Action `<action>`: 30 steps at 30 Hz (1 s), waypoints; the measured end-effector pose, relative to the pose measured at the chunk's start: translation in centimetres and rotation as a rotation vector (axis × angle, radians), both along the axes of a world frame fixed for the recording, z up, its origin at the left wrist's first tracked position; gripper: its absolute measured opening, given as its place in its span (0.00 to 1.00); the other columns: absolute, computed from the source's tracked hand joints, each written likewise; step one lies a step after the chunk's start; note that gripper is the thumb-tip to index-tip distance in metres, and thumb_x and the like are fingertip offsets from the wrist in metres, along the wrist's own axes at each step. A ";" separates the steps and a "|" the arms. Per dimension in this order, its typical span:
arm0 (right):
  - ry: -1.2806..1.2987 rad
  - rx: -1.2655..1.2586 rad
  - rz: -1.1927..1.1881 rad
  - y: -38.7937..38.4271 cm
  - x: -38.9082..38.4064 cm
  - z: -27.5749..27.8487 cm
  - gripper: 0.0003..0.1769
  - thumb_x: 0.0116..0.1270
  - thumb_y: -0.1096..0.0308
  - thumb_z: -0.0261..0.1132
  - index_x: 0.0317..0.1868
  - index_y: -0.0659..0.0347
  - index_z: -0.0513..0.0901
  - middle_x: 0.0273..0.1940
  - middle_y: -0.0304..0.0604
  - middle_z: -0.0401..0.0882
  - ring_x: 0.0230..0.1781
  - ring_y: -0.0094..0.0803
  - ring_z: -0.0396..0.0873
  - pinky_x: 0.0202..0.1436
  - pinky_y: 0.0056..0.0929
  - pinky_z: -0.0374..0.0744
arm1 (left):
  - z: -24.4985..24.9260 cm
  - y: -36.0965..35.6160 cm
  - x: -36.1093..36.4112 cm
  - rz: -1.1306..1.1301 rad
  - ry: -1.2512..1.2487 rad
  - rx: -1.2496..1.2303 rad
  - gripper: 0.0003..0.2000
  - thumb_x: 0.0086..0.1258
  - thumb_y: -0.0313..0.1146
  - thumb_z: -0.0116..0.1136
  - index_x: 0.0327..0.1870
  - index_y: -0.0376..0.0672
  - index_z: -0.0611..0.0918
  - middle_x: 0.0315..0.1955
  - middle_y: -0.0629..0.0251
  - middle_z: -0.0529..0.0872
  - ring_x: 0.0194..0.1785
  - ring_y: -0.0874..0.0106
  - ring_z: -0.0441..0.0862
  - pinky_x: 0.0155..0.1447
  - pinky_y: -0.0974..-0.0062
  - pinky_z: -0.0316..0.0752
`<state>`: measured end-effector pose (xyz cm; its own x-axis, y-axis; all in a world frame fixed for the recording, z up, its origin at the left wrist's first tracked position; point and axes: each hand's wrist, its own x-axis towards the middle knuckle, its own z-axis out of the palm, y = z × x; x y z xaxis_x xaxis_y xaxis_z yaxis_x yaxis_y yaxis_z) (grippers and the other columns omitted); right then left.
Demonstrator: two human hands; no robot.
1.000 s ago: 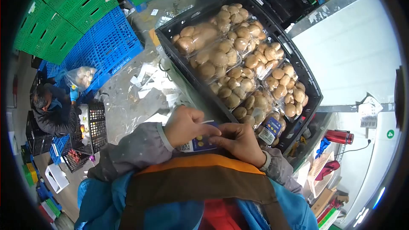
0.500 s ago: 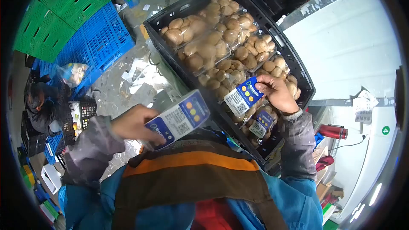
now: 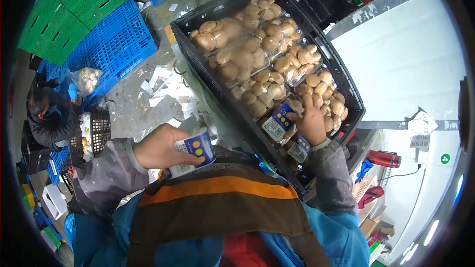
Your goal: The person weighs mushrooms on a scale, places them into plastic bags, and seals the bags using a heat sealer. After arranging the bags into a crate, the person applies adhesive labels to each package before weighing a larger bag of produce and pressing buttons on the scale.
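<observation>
In my left hand, closed with the thumb across the top, is a stack of blue-and-white labels with yellow and orange dots. My right hand reaches into the black crate, its thumb on the edge of a single blue-and-white label. That label lies over a pack of brown mushrooms near the crate's front. Just in front of it, another pack carries a similar label. Further back, several film-wrapped packs of mushrooms show no label.
Green crates stand stacked on a blue pallet at the left. A person sits beside a black basket. Paper scraps litter the floor. A red flask is on the right, by a white wall.
My right hand has lowered the single label onto the mushroom pack, near the other labelled pack. My left hand has drawn the label stack slightly back and tilted it.
</observation>
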<state>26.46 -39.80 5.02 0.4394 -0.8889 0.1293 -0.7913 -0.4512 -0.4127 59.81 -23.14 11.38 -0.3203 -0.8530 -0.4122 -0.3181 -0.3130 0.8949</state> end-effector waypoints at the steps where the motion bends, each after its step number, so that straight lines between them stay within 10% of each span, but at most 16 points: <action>1: 0.071 -0.149 -0.001 0.4 0.4 0.8 0.21 0.46 0.69 0.73 0.43 0.61 0.78 0.45 0.48 0.74 0.39 0.52 0.74 0.42 0.43 0.75 | 0.2 -0.1 -0.2 0.008 0.001 0.001 0.12 0.55 0.30 0.70 0.39 0.38 0.85 0.28 0.64 0.87 0.29 0.80 0.81 0.37 0.79 0.76; 8: -0.095 -0.118 0.274 5.2 3.5 3.1 0.21 0.47 0.70 0.72 0.45 0.59 0.80 0.47 0.45 0.76 0.46 0.40 0.74 0.48 0.34 0.74 | -1.1 -0.4 -2.2 0.183 0.115 -0.316 0.13 0.52 0.21 0.68 0.40 0.35 0.84 0.36 0.59 0.86 0.35 0.75 0.82 0.40 0.79 0.76; 10: -0.591 0.631 0.229 7.7 6.3 4.7 0.16 0.54 0.70 0.70 0.45 0.59 0.82 0.44 0.44 0.81 0.43 0.33 0.78 0.46 0.30 0.76 | -1.3 -0.6 -2.9 0.221 0.121 -0.284 0.14 0.52 0.21 0.68 0.42 0.36 0.84 0.36 0.59 0.85 0.35 0.76 0.81 0.40 0.80 0.77; 16: -0.598 1.060 0.275 8.3 10.1 6.8 0.09 0.60 0.73 0.67 0.41 0.66 0.83 0.29 0.38 0.83 0.32 0.21 0.80 0.36 0.21 0.77 | -1.6 -0.9 -3.8 0.285 -0.038 -0.250 0.04 0.51 0.23 0.69 0.27 0.37 0.84 0.20 0.68 0.83 0.24 0.82 0.77 0.28 0.83 0.70; 30: -0.465 0.973 0.280 8.1 12.6 6.5 0.11 0.55 0.70 0.72 0.37 0.67 0.84 0.30 0.43 0.84 0.30 0.19 0.79 0.34 0.21 0.78 | -2.1 -0.3 -2.8 0.473 -0.089 -0.297 0.14 0.52 0.25 0.70 0.13 0.39 0.75 0.09 0.70 0.75 0.16 0.86 0.68 0.20 0.83 0.61</action>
<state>39.06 -31.66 11.53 0.7299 -0.5781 -0.3648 -0.3889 0.0877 -0.9171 57.05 -23.40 9.25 0.1502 -0.9787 -0.1402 -0.2827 -0.1784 0.9425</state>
